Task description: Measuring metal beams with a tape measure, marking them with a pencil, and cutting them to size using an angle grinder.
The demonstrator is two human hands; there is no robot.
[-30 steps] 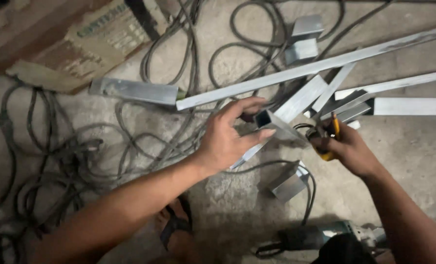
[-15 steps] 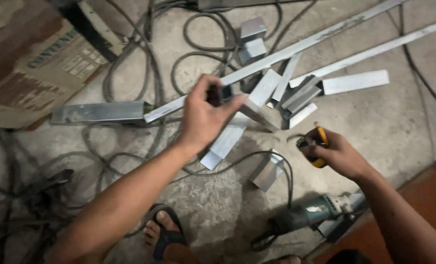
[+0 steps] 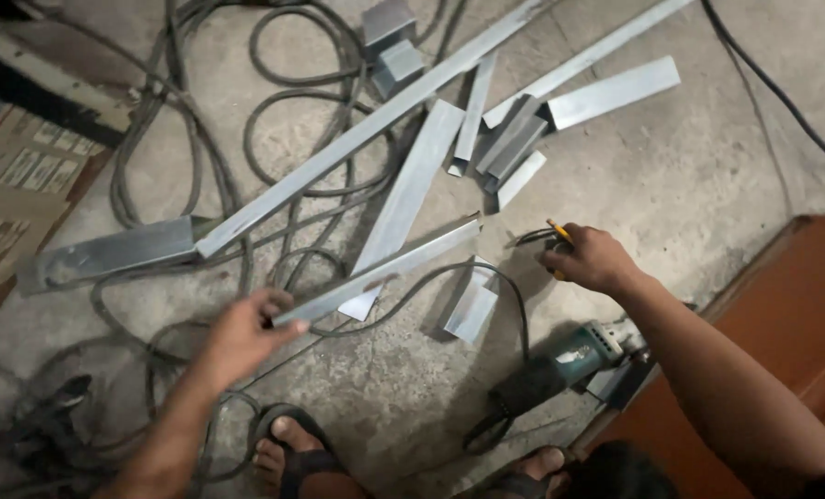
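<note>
- Grip, head view: left hand (image 3: 246, 334) pinches the near end of a long grey metal angle strip (image 3: 380, 273), fingers closed on it; the strip's end is lifted off the concrete floor (image 3: 690, 176) while its far end points up and to the right, toward the heap of cut pieces.
- Right hand (image 3: 590, 259) is closed around a small yellow-handled tool (image 3: 556, 233); what kind of tool cannot be told.
- Change: half a second ago the left hand gripped a short dark-ended piece higher up in the heap; now it has come down and nearer the body and has the long strip by its end. The right hand has kept the tool and drifted away from the heap.
- Meaning, as judged: one piece was let go and another picked out; the tool is kept ready.
- Pose: left forearm reaches forward from lower left, palm down; right arm comes in from lower right, wrist bent inward.
- Nearby: a green angle grinder (image 3: 569, 356) lies near the right forearm; grey cables (image 3: 292, 102) loop around the heap; a sandalled foot (image 3: 292, 448) below.
</note>
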